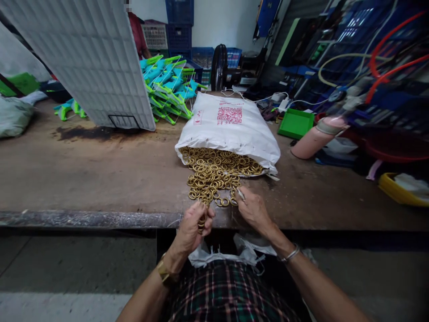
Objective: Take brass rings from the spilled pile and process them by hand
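A white woven sack (pixel 204 120) with red print lies on its side, its mouth facing me. Brass-coloured rings (pixel 211 179) spill from it in a heap onto the wooden table. My left hand (pixel 192 226) is closed around a small stack of these rings at the table's front edge. At the right side of the heap is my right hand (pixel 253 208), fingers pressed together beside some loose rings. Something small and pale shows at its fingertips; I cannot make out what it is.
A tall grey-white ribbed panel (pixel 110 67) stands at the left, with blue and green plastic pieces (pixel 170 87) behind it. A black fan (pixel 219 67) is at the back. On the right are a green tray (pixel 296 124), a pink cylinder (pixel 317 139) and a yellow basin (pixel 402 190).
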Tool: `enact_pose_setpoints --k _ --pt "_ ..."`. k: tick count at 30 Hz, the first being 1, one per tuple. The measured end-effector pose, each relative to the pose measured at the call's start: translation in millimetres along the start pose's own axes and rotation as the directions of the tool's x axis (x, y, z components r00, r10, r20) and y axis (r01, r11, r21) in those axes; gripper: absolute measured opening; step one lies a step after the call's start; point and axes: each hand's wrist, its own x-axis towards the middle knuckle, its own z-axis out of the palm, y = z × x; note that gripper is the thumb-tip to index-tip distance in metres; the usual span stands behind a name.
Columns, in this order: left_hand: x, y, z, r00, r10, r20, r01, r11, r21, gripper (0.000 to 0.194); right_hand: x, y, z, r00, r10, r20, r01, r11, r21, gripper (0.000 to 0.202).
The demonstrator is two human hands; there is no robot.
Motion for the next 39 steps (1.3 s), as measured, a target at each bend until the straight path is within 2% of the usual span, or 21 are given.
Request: enact_pose_setpoints --k 2,6,11,16,21,24,27,30,32,35,37,39 --pt "4 -2 -4.8 0.999 -0.006 -0.044 0.004 1.0 -0.031 0.032 -4 3 5 1.0 0.003 -0.02 -0.002 0.998 0.062 0.025" --pt "5 -6 -9.5 0.998 -0.045 -0.052 0.041 0.997 -0.071 0.028 -12 2 16 1.0 -0.017 -0.006 0.018 0.994 0.105 0.027" --pt "5 -5 -10.4 0.991 -0.132 -0.025 0.126 0.979 -0.158 0.033 -14 -6 20 0.994 -0.09 0.062 0.091 0.996 0.0 0.028" --pt "10 -9 -12.2 0.984 -0.178 -0.016 0.167 0.945 -0.281 0.024 -12 -11 20 0.996 -0.061 0.063 0.064 0.997 -0.049 0.024" --pt "13 -9 -10.0 0.981 -0.191 -0.03 0.177 0.949 -0.26 0.02 -12 -8 20 0.996 -0.083 0.041 0.085 0.995 -0.052 0.022" --pt "16 -7 -6.0 0.978 -0.209 -0.005 0.203 0.954 -0.219 0.023 -11 -5 20 0.994 -0.103 0.023 0.102 0.994 0.028 0.02" --pt "19 -8 -0.2 0.985 -0.172 -0.007 0.17 0.976 -0.135 0.026 -8 -4 21 0.995 -0.081 0.051 0.064 0.961 0.269 0.02" --pt "22 -11 6.4 0.995 -0.027 -0.092 0.038 0.991 0.128 0.023 -6 -6 20 0.989 0.002 0.148 -0.085 0.825 0.559 0.017" --pt "23 -12 10.0 0.985 0.121 -0.12 -0.07 0.929 0.364 0.02 -8 -10 17 0.97 0.054 0.238 -0.209 0.687 0.696 0.015" --pt "24 -12 12.5 0.953 0.301 -0.038 -0.226 0.786 0.575 0.018 -11 -17 10 0.898 0.094 0.429 -0.422 0.457 0.783 0.023" --pt "25 -11 12.2 0.939 0.342 0.044 -0.292 0.721 0.629 0.018 -13 -20 3 0.847 0.083 0.524 -0.521 0.32 0.791 0.025" --pt "26 -11 11.2 0.935 0.335 0.115 -0.324 0.68 0.658 0.016 -13 -22 -1 0.823 0.065 0.564 -0.563 0.228 0.794 0.026"
